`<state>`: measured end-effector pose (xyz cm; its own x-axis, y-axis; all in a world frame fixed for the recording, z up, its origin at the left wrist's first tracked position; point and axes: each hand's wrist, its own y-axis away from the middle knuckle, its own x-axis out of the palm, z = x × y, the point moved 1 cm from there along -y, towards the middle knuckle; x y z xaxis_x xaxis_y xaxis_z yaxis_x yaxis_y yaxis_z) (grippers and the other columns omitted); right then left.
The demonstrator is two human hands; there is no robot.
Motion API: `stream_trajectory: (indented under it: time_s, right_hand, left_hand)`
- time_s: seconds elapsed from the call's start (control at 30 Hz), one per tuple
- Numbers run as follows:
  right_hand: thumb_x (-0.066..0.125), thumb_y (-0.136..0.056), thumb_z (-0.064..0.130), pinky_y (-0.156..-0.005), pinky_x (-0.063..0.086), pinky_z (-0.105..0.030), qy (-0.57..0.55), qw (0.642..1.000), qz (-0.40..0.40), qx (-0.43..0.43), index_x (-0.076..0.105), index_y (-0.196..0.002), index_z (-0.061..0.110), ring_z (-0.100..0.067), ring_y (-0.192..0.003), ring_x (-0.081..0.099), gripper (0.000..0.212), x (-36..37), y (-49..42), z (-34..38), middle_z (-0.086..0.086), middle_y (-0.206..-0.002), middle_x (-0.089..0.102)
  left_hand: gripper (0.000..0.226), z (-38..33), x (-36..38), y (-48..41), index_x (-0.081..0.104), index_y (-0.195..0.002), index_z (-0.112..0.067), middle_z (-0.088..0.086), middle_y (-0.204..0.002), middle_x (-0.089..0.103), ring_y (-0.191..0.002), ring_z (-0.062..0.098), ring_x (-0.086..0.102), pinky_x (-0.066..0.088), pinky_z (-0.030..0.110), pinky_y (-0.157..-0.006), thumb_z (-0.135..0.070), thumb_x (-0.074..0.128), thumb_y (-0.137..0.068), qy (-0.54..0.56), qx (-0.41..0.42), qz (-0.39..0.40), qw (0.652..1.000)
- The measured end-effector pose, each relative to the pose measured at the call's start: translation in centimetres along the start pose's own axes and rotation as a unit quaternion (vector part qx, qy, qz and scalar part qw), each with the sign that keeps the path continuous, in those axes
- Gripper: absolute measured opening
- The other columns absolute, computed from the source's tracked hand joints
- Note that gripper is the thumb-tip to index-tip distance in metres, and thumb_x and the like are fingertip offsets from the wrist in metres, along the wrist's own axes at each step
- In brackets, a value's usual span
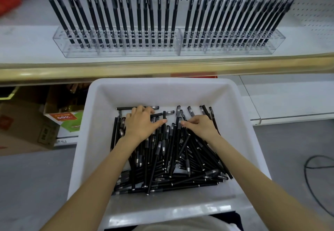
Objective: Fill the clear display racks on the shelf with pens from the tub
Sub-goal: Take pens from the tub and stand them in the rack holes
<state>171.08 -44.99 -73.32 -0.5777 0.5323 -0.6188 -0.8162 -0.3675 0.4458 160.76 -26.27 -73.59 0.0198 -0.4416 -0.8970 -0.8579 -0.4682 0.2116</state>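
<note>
Two clear display racks [112, 51] standing at 12 o'clock; one white tub [97, 104] sitting at 6; left hand [140, 122], right hand [200, 125]; black pens [162, 158] numbering dozens.

Left grip [141, 123] and right grip [201, 125] lie palm-down.

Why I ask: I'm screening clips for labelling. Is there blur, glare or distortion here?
Head view: wide-angle distortion bows the shelf edge. Head view: the racked pens look softly blurred, worst toward the corners. Head view: glare streaks the near rim of the tub. Head view: the loose pens are fairly sharp, evenly lit, with only soft shadows.
</note>
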Motion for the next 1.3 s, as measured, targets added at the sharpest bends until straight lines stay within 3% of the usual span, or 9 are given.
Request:
stream_trajectory:
  time_s: [0.1,0.3,0.47,0.63,0.77,0.9,0.97,1.1,1.3]
  right_hand:
    - [0.072,-0.078,0.05,-0.073,0.047,-0.028,0.004,1.0,-0.006,0.016,0.069,-0.085,0.011,-0.015,-0.083,0.062,0.039,0.7,-0.5,0.2,0.003,-0.078,0.065]
    - [0.071,-0.082,0.044,-0.054,0.037,-0.022,-0.024,0.998,-0.036,0.036,0.066,-0.073,0.017,-0.012,-0.072,0.057,0.028,1.2,-0.7,0.5,0.006,-0.066,0.06]
    - [0.075,-0.08,0.036,-0.065,0.039,-0.022,-0.061,0.996,-0.048,0.036,0.069,-0.075,0.015,-0.011,-0.074,0.059,0.022,1.1,-1.1,0.4,0.008,-0.067,0.061]
    - [0.076,-0.08,0.034,-0.058,0.039,-0.021,-0.065,0.996,-0.048,0.033,0.066,-0.07,0.017,-0.01,-0.069,0.057,0.022,1.2,-1.3,0.3,0.008,-0.063,0.059]
    - [0.076,-0.079,0.034,-0.069,0.043,-0.025,-0.083,0.995,-0.05,0.033,0.067,-0.068,0.017,-0.014,-0.076,0.061,0.022,1.3,-1.4,0.1,0.006,-0.066,0.062]
    - [0.076,-0.079,0.032,-0.072,0.042,-0.024,-0.108,0.993,-0.049,0.025,0.069,-0.07,0.015,-0.014,-0.082,0.062,0.02,1.4,-1.5,-0.2,0.007,-0.068,0.062]
    - [0.076,-0.08,0.031,-0.074,0.042,-0.025,-0.115,0.992,-0.049,0.022,0.067,-0.066,0.017,-0.015,-0.083,0.062,0.021,1.4,-1.4,-0.2,0.007,-0.067,0.062]
    - [0.075,-0.081,0.029,-0.081,0.043,-0.025,-0.145,0.988,-0.048,0.023,0.065,-0.064,0.018,-0.015,-0.092,0.064,0.023,1.2,-1.3,-0.1,0.002,-0.079,0.068]
    - [0.074,-0.082,0.027,-0.082,0.042,-0.024,-0.169,0.984,-0.054,0.026,0.063,-0.062,0.018,-0.015,-0.094,0.064,0.025,0.9,-1.0,-0.2,-0.002,-0.086,0.07]
  left_hand:
    - [0.06,-0.5,0.2,-0.5,0.056,-0.114,-0.025,0.001,-0.122,0.051,-0.12,0.025,0.041,0.032,0.042,-0.097,-0.071,0.058,-0.075,0.016,-0.04,0.007,0.999]
    - [0.063,-0.7,0.3,-1.6,0.058,-0.112,-0.022,0.004,-0.128,0.048,-0.123,0.027,0.038,0.031,0.043,-0.097,-0.069,0.066,-0.069,0.052,-0.084,0.048,0.994]
    - [0.063,-0.8,0.1,-1.9,0.058,-0.111,-0.021,0.005,-0.13,0.046,-0.124,0.028,0.038,0.032,0.042,-0.097,-0.067,0.068,-0.069,0.059,-0.095,0.07,0.991]
    - [0.061,-0.9,0.0,-2.2,0.058,-0.11,-0.019,0.007,-0.129,0.045,-0.123,0.029,0.038,0.033,0.04,-0.096,-0.065,0.068,-0.071,0.069,-0.098,0.086,0.989]
    - [0.058,-1.1,-0.1,-2.2,0.059,-0.105,-0.018,0.007,-0.125,0.048,-0.121,0.028,0.042,0.036,0.04,-0.095,-0.065,0.068,-0.072,0.071,-0.091,0.1,0.988]
    - [0.052,-1.2,-0.3,-2.3,0.06,-0.067,-0.016,0.008,-0.095,0.062,-0.101,0.027,0.059,0.048,0.038,-0.083,-0.067,0.069,-0.068,0.097,-0.09,0.115,0.985]
    - [0.051,-1.3,-0.3,-2.1,0.063,-0.066,-0.009,0.012,-0.082,0.065,-0.088,0.026,0.064,0.048,0.034,-0.075,-0.059,0.071,-0.072,0.14,-0.089,0.121,0.979]
    - [0.033,-1.6,-0.8,-1.5,0.061,-0.065,-0.018,0.01,-0.091,0.068,-0.091,0.023,0.061,0.047,0.032,-0.08,-0.045,0.072,-0.079,0.197,-0.088,0.133,0.967]
    - [0.029,-1.1,0.0,-1.9,0.069,-0.069,-0.021,0.007,-0.094,0.072,-0.094,0.021,0.063,0.049,0.032,-0.084,-0.049,0.073,-0.077,0.194,-0.098,0.139,0.966]
